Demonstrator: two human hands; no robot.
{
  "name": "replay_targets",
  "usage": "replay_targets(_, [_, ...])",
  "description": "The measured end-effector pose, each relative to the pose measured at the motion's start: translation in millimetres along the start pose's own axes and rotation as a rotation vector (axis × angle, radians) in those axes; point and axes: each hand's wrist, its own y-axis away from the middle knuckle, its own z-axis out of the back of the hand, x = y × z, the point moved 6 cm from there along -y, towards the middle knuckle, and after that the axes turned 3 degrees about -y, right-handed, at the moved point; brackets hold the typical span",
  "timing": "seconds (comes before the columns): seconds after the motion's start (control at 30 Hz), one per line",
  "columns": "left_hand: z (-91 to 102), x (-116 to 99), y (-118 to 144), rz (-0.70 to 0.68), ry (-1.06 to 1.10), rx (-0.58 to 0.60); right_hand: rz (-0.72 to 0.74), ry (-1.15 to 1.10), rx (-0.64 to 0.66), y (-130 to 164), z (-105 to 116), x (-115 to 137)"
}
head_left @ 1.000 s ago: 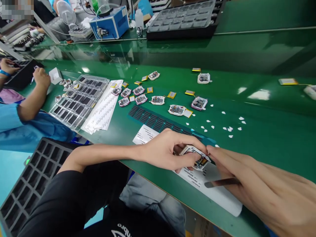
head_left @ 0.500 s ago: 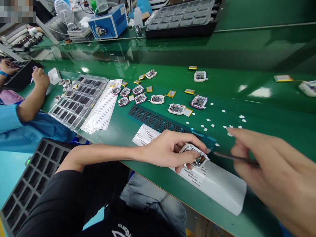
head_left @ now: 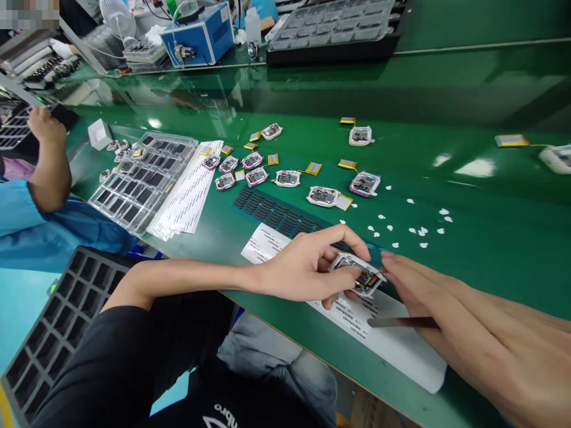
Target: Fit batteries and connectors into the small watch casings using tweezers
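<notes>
At 4 o'clock in my view, my left hand [head_left: 307, 267] gripped a white case [head_left: 369, 280], tilted, its circuit board bare. My right hand [head_left: 464, 324], fingertips at the case's edge, held a thin dark tool [head_left: 397, 323]. Standing open, this unit seemed to me only part done. More open cases [head_left: 322, 196] lay between 10 and 2 o'clock beside yellow batteries [head_left: 313, 169]; which were finished, I couldn't tell.

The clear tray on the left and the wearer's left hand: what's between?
Printed white sheets beside the clear tray, green tabletop, then a sheet of dark strips and another printed sheet by the left hand, in the head view.
</notes>
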Motion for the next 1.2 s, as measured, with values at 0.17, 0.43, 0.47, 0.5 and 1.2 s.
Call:
replay_targets(0.17, [-2.2, 9.6, 3.3, -0.021, -0.07, -0.082, -0.124, -0.136, 0.084, -4.2, -6.3, 0.8])
replay_targets(0.43, [-6.5, 6.6, 5.2, -0.075, -0.149, -0.13, -0.226, -0.133, 0.064, -13.1, -2.8, 14.1])
replay_targets(0.47, [-6.0, 3.9, 5.4, -0.087, -0.188, -0.134, -0.254, -0.123, 0.09, -13.1, -3.7, 14.9])
replay_targets(0.5, [-5.5, 1.4, 5.5, -0.099, -0.23, -0.136, -0.27, -0.108, 0.12, -13.0, -5.1, 15.8])
replay_targets(1.2, [-8.1, 1.8, 3.8, -0.164, -0.156, -0.063, -0.79, -0.764, 0.167, -34.2, -21.0, -16.2])
